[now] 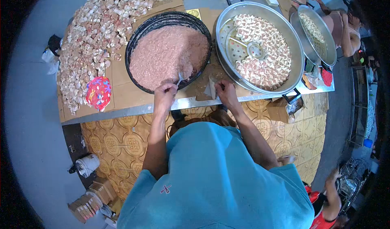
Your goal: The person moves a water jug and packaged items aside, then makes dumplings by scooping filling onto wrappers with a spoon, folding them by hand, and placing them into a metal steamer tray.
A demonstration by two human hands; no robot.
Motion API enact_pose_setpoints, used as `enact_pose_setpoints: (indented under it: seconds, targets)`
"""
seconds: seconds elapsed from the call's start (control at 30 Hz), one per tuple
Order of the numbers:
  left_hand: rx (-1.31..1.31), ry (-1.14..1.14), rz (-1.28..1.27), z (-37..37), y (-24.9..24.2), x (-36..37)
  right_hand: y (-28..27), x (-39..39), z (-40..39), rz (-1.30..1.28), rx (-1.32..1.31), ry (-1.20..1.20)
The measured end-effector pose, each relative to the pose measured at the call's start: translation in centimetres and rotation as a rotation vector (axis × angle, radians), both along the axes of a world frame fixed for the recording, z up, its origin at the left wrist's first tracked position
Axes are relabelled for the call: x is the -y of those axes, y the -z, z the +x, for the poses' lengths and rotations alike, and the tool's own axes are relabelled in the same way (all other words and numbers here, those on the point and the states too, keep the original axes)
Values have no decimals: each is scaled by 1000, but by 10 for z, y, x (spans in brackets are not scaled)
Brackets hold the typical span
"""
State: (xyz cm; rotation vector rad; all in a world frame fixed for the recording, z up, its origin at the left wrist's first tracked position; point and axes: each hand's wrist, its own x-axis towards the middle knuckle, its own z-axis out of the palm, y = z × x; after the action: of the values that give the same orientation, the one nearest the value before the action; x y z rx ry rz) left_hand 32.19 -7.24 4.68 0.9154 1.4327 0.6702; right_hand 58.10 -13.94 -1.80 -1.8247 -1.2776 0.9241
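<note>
The bowl point(168, 52) sits between the dumpling pile point(99, 33) on its left and the steamer point(260, 46) on its right. All rest on the table point(134, 109).

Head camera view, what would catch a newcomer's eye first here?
The dark basin of pink filling in the middle, where the left hand dips a spoon. Right of it, a steel steamer tray ringed with folded dumplings. Far left, a heap of wrapped dumplings covers the cardboard.

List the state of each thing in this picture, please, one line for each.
Black bowl: nearly full of pink filling.
Spoon: held by left hand, tip in the filling.
Wrapper: flat, pinched by right hand.
Steamer tray: mostly filled with dumplings, a gap left.
Second tray: partly filled.
Dumpling pile: spread loose on cardboard.
</note>
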Motion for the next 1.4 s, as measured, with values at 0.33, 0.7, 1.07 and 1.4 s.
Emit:
enact_pose_setpoints:
  seconds: [0.33, 0.7, 1.07, 1.4]
  targets:
    - [56, -27, 18, 25, -14, 8, -41, -5, 2, 377, 67, 36]
    - [182, -27, 90, 30, 0, 15, -9, -24, -13, -85, -78, -72]
    - [279, 72, -78, 63, 55, 31, 21, -24, -27, -114, 10, -150]
    - [133, 156, 60, 65, 62, 39, 10, 8, 20, -16, -1111, 298]
